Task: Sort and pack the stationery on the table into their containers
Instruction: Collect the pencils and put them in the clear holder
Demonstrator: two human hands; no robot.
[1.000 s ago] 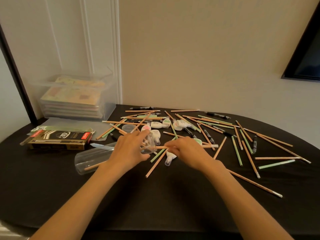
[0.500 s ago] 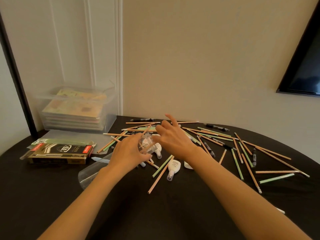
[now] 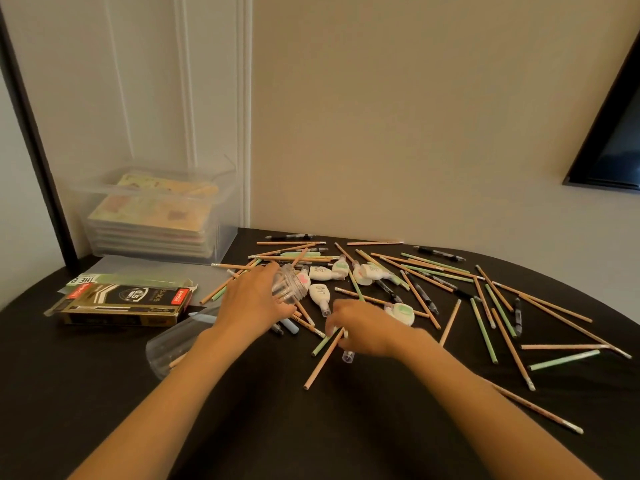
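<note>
1. The left hand (image 3: pixel 254 301) grips a clear jar (image 3: pixel 291 284), fingers wrapped round its body. The jar is tipped on its side with its mouth toward the right, at the left edge of the scattered stationery.
2. The right hand (image 3: pixel 369 332) is close by to the right and nearer, apart from the left. Its fingers curl down over a correction tape (image 3: pixel 348 356), whose clear tip pokes out below the hand. The hand is blurred, so the grip is not sharp.
3. A green pencil (image 3: pixel 323 342) and a wooden pencil (image 3: pixel 320 362) lie crossed under the right fingertips.
4. More correction tapes (image 3: pixel 320 294) lie just beyond the hands, right of the jar's mouth.
5. Loose pencils (image 3: pixel 485 327), wood-coloured and green, spread far and right across the black table (image 3: pixel 242 427), with black pens (image 3: pixel 438 252) among them.
6. A pale blue pen-like item (image 3: pixel 290 325) lies just near of the left hand.
7. A clear tube-like container (image 3: pixel 169 344) lies on its side beneath the left forearm.
8. A black and gold pen box (image 3: pixel 128 303) lies open to the left.
9. A clear bin (image 3: pixel 221 237) stands far left against the wall, holding stacked notebooks (image 3: pixel 152 216).
</note>
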